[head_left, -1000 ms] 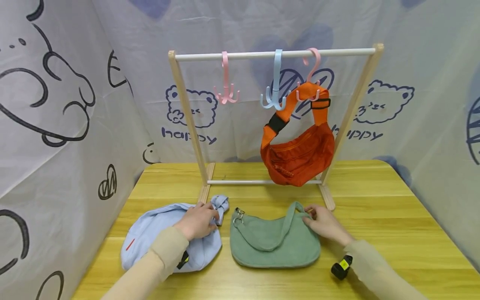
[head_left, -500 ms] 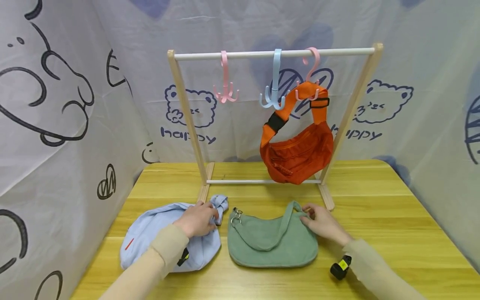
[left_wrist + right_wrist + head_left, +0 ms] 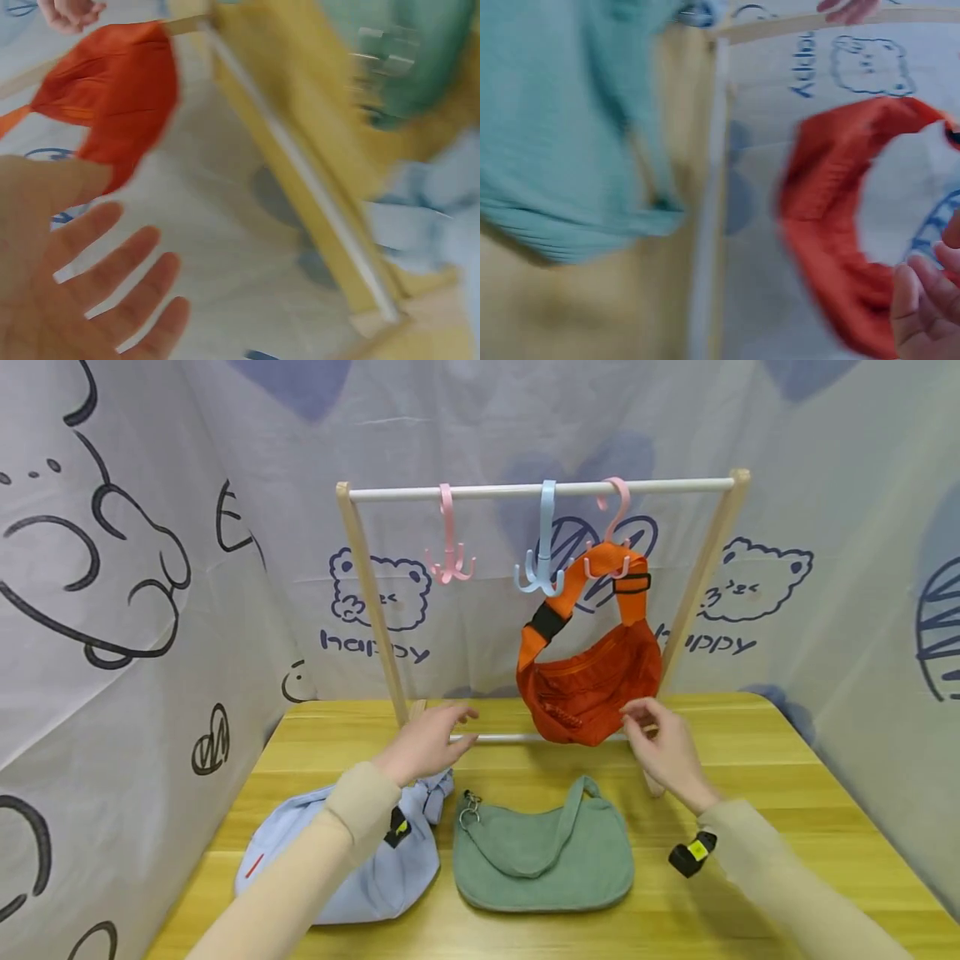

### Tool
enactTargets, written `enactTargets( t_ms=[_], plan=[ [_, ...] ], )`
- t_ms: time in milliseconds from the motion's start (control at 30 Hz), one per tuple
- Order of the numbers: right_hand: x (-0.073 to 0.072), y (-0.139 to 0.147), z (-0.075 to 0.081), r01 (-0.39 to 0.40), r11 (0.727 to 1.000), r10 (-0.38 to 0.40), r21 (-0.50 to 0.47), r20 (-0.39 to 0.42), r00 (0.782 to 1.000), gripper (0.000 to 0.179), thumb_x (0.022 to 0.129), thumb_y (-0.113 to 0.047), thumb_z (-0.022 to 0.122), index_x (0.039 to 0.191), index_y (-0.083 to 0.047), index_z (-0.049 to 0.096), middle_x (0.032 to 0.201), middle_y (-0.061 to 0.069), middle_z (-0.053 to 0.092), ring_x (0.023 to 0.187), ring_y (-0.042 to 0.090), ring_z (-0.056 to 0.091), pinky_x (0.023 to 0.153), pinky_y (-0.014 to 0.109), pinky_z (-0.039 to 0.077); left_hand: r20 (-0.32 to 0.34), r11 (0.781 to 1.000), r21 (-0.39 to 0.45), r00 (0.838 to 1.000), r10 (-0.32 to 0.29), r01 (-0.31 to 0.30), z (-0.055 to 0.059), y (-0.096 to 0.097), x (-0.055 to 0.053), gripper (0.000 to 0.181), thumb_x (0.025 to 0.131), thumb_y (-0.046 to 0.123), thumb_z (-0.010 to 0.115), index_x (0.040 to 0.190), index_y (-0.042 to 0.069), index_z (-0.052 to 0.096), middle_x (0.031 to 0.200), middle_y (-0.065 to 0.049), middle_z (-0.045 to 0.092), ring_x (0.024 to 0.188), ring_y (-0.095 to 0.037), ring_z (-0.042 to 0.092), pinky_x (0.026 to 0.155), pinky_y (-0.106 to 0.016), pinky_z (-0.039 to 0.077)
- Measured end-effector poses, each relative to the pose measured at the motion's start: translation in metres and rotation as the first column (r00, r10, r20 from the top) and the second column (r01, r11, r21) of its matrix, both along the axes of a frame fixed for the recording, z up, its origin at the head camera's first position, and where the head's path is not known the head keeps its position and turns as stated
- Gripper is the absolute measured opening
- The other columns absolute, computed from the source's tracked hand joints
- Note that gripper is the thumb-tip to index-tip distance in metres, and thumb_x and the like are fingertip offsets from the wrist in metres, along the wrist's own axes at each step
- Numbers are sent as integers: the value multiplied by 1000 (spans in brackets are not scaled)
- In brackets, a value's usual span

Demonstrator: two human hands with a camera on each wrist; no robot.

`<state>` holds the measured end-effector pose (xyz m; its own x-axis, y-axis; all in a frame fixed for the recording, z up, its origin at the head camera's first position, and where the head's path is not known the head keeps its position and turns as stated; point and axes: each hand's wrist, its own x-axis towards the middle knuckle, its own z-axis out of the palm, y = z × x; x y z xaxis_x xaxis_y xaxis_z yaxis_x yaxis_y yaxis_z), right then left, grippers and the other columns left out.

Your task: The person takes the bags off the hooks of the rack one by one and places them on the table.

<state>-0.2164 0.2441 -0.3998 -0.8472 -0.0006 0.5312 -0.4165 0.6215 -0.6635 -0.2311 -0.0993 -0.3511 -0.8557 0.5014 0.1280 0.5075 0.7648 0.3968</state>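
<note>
My left hand (image 3: 427, 745) is raised over the light blue bag (image 3: 390, 877), its fingers spread and holding nothing. In the left wrist view the fingers (image 3: 120, 262) are extended and separate. My right hand (image 3: 666, 747) is in the air by the lower right of the orange-red waist bag (image 3: 592, 685), fingers loosely bent around nothing. Whether it touches that bag I cannot tell. The waist bag hangs by its strap from a pink hook (image 3: 618, 502). Flat on the table lies a green shoulder bag (image 3: 543, 860), strap across its front. My left forearm hides part of the blue bag.
A wooden rack with a white top bar (image 3: 495, 491) stands at the back of the table (image 3: 750, 877). A pink multi-prong hook (image 3: 448, 535) and a light blue one (image 3: 546, 543) hang from it. Printed cloth (image 3: 480, 635) surrounds the table on the back and sides.
Both hands have lifted off the blue and green bags and moved forward toward the rack. The bags stay where they were. The head view has tilted slightly upward.
</note>
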Motion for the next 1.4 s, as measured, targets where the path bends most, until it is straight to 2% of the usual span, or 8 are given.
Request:
enactTargets(
  t_ms=[300,433,533,667,933,1100,1267,1400],
  plan=[
    [-26,-15,86,35,984,-80,-177,-255,964,27,97,1,51,122,7,58,113,26,62,95,6,54,77,11,41,-67,948,318,997,51,-27,48,60,-23,45,103,25,55,146,11,48,138,-10,57,125,-27,57,106,-43,49],
    [-33,-21,112,45,972,-109,-230,-277,955,33,98,5,48,130,12,49,125,30,50,110,26,50,85,13,40,-150,932,361,989,15,41,58,84,-25,42,103,21,54,144,10,51,136,-9,59,123,-25,58,104,-41,49],
    [-40,-20,126,58,968,-123,-245,-255,959,35,100,-2,48,134,8,46,130,23,47,114,18,47,90,15,41,-219,933,339,975,-47,121,64,98,-25,41,103,18,53,144,11,53,139,-8,59,125,-25,59,106,-39,49],
    [-49,-17,139,72,963,-126,-259,-198,972,38,102,-16,52,136,-2,45,132,11,46,117,6,44,98,22,43,-277,938,293,956,-100,183,71,114,-26,47,102,16,54,149,11,48,149,-8,52,134,-25,53,113,-38,43],
    [-58,-18,158,46,954,-43,-296,18,999,56,103,-40,54,144,-8,34,135,12,44,131,24,45,116,39,39,-294,919,369,955,-25,138,81,129,-37,59,100,14,56,156,9,37,163,-9,36,147,-30,40,123,-40,32],
    [-63,-16,163,39,962,-11,-271,104,995,63,100,-50,54,144,-8,36,130,14,57,119,19,54,105,35,44,-274,906,409,962,3,113,91,132,-42,61,100,15,55,157,7,33,164,-11,32,150,-30,36,125,-38,29],
    [-67,-15,162,16,966,13,-258,113,993,60,101,-48,55,141,-6,40,107,6,71,94,10,55,81,25,40,-233,892,444,972,24,84,100,137,-47,62,102,19,53,159,9,30,165,-11,32,152,-27,33,126,-36,26],
    [-69,-18,162,-2,962,38,-272,127,991,58,99,-49,57,138,-8,43,103,3,73,90,6,57,80,23,42,-223,882,466,974,39,71,105,141,-49,62,102,21,53,159,10,29,166,-9,30,153,-26,32,126,-37,28]
  ],
)
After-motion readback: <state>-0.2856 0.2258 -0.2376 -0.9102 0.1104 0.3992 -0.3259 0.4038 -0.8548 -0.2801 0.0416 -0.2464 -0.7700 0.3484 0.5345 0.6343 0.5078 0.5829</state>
